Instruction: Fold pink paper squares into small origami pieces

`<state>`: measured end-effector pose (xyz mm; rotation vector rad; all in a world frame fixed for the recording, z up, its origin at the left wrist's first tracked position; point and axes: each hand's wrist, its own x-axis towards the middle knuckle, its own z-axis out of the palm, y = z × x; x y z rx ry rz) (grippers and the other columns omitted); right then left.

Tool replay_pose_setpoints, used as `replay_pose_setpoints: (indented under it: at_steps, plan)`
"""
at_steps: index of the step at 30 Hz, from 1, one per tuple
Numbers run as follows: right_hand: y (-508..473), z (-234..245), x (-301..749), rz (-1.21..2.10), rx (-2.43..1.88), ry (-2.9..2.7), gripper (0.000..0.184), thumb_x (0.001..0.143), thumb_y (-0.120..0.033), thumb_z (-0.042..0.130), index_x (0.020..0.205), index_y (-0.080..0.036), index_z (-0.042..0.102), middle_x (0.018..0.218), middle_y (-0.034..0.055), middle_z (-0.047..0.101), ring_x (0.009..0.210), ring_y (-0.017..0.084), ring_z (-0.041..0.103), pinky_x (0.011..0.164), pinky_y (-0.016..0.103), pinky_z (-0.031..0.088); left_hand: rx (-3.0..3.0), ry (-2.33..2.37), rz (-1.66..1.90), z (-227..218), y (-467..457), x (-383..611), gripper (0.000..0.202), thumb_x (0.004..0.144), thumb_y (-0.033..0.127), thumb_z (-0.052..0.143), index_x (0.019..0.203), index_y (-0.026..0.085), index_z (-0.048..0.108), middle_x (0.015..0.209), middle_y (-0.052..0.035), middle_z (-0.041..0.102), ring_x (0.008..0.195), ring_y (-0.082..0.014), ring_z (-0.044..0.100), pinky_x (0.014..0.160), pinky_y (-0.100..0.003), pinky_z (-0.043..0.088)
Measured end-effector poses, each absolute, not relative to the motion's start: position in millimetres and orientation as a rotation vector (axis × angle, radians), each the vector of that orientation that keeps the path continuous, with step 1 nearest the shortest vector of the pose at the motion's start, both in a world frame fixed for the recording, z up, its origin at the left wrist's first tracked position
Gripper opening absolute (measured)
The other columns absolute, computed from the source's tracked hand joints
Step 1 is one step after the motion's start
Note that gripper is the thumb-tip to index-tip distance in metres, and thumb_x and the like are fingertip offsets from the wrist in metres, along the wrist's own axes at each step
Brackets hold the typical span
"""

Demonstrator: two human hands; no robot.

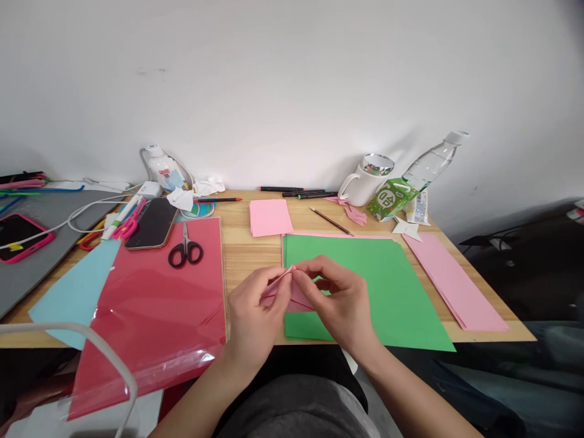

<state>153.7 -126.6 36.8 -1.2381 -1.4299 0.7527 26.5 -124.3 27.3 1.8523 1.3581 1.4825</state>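
Pinching a folded piece of pink paper [298, 293], I hold it in front of me at the near side of the desk [238, 246], seen partly against the green sheets [383, 292]. My left grip [255, 304] has thumb and fingers drawn together on the paper; my right grip [341, 298] is likewise pinched, its fingertips meeting the left's at the raised tip. Just beyond the green sheets lie a stack of pink squares [271, 218] and a pencil [331, 221]. To the left, black-handled scissors [185, 252] and a dark phone [152, 223] rest on the red pack [159, 316]. To the right lie long pink strips [451, 280]. Farther out, near the wall, stand a white mug [362, 187], a green carton [387, 199] and a clear bottle [431, 163].
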Motion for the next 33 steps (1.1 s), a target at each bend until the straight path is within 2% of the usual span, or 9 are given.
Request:
replay_pose_setpoints:
  at_steps: [3,7,12,18,26,28,31,33]
  plan:
    - [-124,37,160,0.928,-1.253,-1.332,0.011,0.078,-0.028,0.065,0.077,-0.019,0.07,0.073,0.0022,0.068,0.065,0.013,0.061,0.053,0.022,0.05,1.667,1.345,1.276,33,-124,25,0.01,0.082,0.024,0.062,0.08,0.018,0.07,0.073,-0.0002,0.072,0.066,-0.0127,0.066,0.057,-0.018,0.051]
    - [-118,36,169,1.317,-1.154,-1.227,0.017,0.076,-0.036,0.068,0.078,-0.02,0.073,0.075,0.0016,0.071,0.069,0.014,0.063,0.063,0.026,0.051,1.583,1.338,1.192,36,-123,22,0.012,0.078,0.026,0.065,0.076,0.017,0.072,0.066,0.0006,0.07,0.06,-0.0127,0.063,0.052,-0.018,0.048]
    - [-117,33,176,1.573,-1.117,-0.986,0.021,0.066,-0.04,0.076,0.073,-0.02,0.075,0.067,0.0005,0.069,0.058,0.01,0.057,0.058,0.025,0.048,1.581,1.271,1.145,39,-123,23,0.012,0.077,0.025,0.063,0.074,0.018,0.073,0.063,0.0011,0.068,0.058,-0.0123,0.061,0.05,-0.018,0.046]
    - [-119,30,175,1.541,-1.097,-0.925,0.02,0.063,-0.038,0.078,0.068,-0.019,0.074,0.07,0.0023,0.07,0.061,0.012,0.058,0.061,0.026,0.049,1.597,1.255,1.132,41,-125,27,0.019,0.08,0.028,0.06,0.069,0.017,0.07,0.059,0.0004,0.066,0.057,-0.0129,0.059,0.051,-0.019,0.046]
    - [-122,32,169,1.222,-1.2,-1.122,0.026,0.072,-0.04,0.07,0.061,-0.017,0.065,0.063,0.0007,0.063,0.058,0.012,0.054,0.056,0.024,0.044,1.565,1.29,1.088,42,-123,29,0.018,0.077,0.027,0.061,0.066,0.015,0.069,0.059,0.0006,0.064,0.056,-0.0121,0.057,0.05,-0.019,0.043]
    - [-122,31,170,1.189,-1.228,-1.175,0.026,0.075,-0.041,0.067,0.067,-0.016,0.066,0.066,0.0011,0.063,0.059,0.011,0.054,0.054,0.022,0.044,1.542,1.303,1.062,42,-121,29,0.017,0.076,0.027,0.062,0.065,0.015,0.068,0.059,0.0008,0.065,0.055,-0.0116,0.057,0.049,-0.018,0.042]
    - [-122,28,177,1.268,-1.259,-1.241,0.031,0.078,-0.045,0.063,0.087,-0.016,0.067,0.067,0.0008,0.063,0.057,0.011,0.053,0.049,0.021,0.043,1.52,1.316,1.048,40,-115,29,0.019,0.078,0.029,0.062,0.065,0.015,0.068,0.06,0.0005,0.065,0.056,-0.0121,0.058,0.05,-0.019,0.043]
    - [-123,23,183,1.335,-1.288,-1.254,0.034,0.076,-0.048,0.064,0.087,-0.015,0.066,0.062,-0.0002,0.06,0.052,0.01,0.051,0.045,0.021,0.043,1.529,1.308,1.05,36,-111,30,0.02,0.08,0.03,0.06,0.069,0.016,0.068,0.064,-0.0007,0.068,0.061,-0.014,0.062,0.054,-0.02,0.047]
